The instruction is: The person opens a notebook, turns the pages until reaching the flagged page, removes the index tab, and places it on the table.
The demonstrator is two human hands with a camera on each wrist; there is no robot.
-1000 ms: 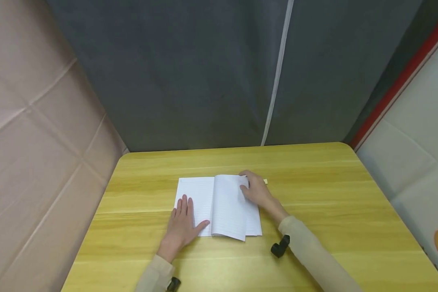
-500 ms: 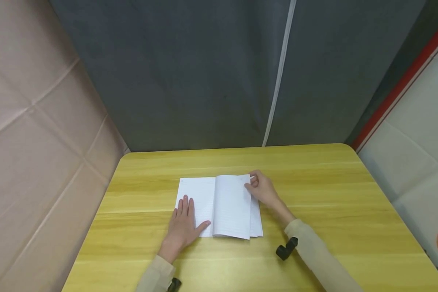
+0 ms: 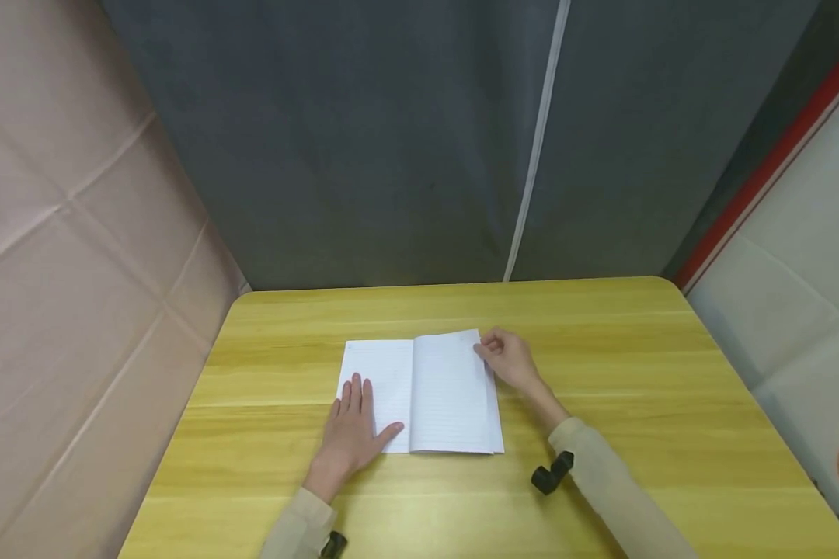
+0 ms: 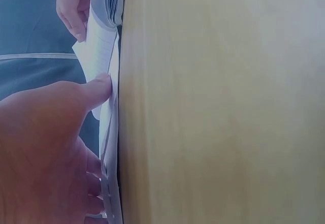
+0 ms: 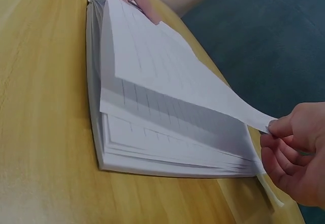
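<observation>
An open white lined notebook (image 3: 419,396) lies in the middle of the yellow wooden table (image 3: 601,388). My left hand (image 3: 353,427) rests flat on its left page, fingers straight; in the left wrist view the thumb (image 4: 96,89) presses the page edge. My right hand (image 3: 506,359) is at the notebook's far right corner and pinches the corner of a single page (image 5: 177,76), which is lifted above the stack of pages (image 5: 167,142) in the right wrist view.
A grey fabric backdrop (image 3: 405,132) stands behind the table, a beige padded wall (image 3: 63,256) to the left and a white panel with a red edge (image 3: 776,194) to the right. A small pale strip (image 5: 269,191) pokes out from under the notebook's corner.
My right hand has slid rightward from on top of the right page to its far corner. The raised sheaf of pages has settled flatter. The left hand has stayed put.
</observation>
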